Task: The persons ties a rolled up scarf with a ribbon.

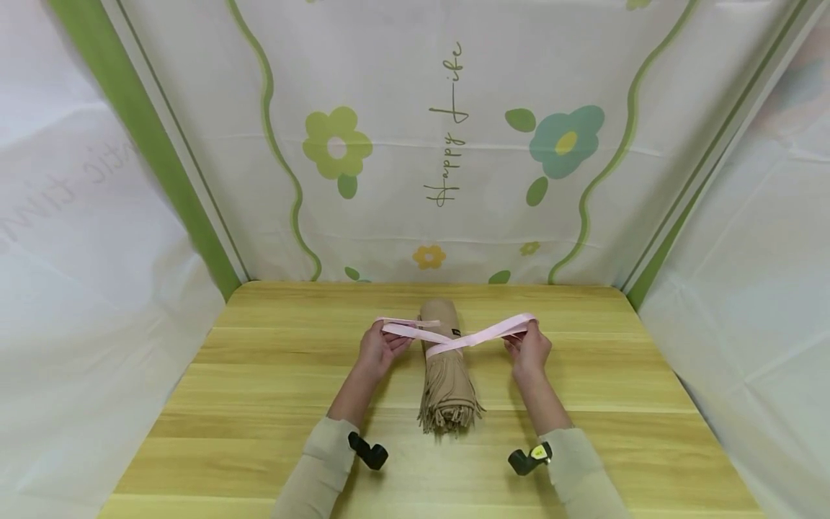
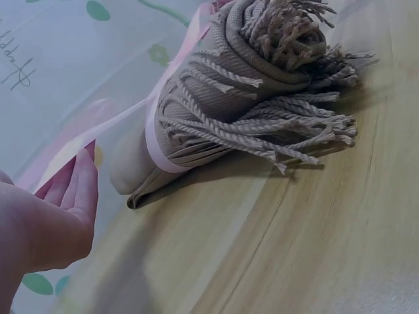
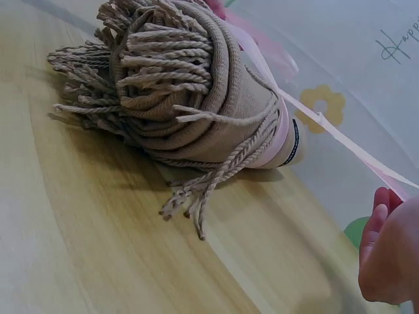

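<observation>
A rolled beige scarf is laid lengthwise near the middle of the desk, slightly toward the far edge, with its fringe turned to the near edge and its smooth rolled end to the far edge. It is left flat on the wood, so that both hands are spared for the band alone and the roll is kept from opening by its own weight.

A pink ribbon is passed around the roll a little beyond its middle and crossed on top, where the two tails are drawn apart to the left and right sides. From the wrist views the ribbon is seen pressed snugly into the fabric, which suggests that tension is being kept on it so that the layers are bound together.

One tail is pinched by the left hand, to the left of the roll and just above the desk; the fingers are closed on the strip, though the thumb's contact is not clearly shown. The other tail is pinched by the right hand, to the right of the roll, with the fingertips folded around the ribbon's end. Both hands are held at about the same height and well apart from the scarf, so the crossing is kept centred on top.

A flowered cloth is hung behind the far edge.
</observation>
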Demonstrator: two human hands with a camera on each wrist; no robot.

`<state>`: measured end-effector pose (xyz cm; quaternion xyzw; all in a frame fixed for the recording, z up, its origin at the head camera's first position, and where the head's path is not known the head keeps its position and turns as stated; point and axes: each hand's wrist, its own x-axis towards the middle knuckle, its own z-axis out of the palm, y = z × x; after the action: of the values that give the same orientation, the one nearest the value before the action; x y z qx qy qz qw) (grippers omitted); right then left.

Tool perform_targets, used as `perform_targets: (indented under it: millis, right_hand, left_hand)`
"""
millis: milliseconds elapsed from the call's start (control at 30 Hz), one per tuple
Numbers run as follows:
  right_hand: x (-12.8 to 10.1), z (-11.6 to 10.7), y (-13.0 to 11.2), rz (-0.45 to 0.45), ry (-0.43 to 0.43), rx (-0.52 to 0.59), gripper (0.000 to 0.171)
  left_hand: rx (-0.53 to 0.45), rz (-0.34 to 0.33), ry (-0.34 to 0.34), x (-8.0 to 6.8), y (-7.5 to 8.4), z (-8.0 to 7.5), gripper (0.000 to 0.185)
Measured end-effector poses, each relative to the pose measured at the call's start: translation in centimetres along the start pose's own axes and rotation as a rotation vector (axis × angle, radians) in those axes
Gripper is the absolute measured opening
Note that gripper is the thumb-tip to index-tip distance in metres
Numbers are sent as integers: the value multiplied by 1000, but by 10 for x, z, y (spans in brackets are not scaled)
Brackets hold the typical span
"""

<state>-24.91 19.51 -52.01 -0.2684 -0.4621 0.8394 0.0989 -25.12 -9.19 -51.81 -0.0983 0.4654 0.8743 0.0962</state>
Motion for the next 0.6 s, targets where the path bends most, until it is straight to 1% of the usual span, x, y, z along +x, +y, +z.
perform_targets:
  millis: [100,200,300,367,433,533,600]
  right_hand:
    - [1,-1,1,22,10,-6,34]
    - [2,-2,3,47,46,12,35]
    - [3,-6,3,83,76,56,31]
    - [4,-8,2,116,87,93,34]
    - [4,-10,1,145,83,132,40]
    - [4,-13,0,174,55,163,50]
    - [3,-15,-1,183,29,165,53]
  left_hand:
    - [-27,-6,6,-1,-2,-1,48]
    - [-76,-22,30,-4,-4,-2,46]
    - [-139,-46,61,-7,-7,-3,44]
    - [-180,-60,79,-8,-9,-4,45]
    - [-222,-77,95,-8,-10,-5,48]
    - [-278,-99,104,-8,-12,-6,53]
    - [-313,-114,110,-9,-13,-6,60]
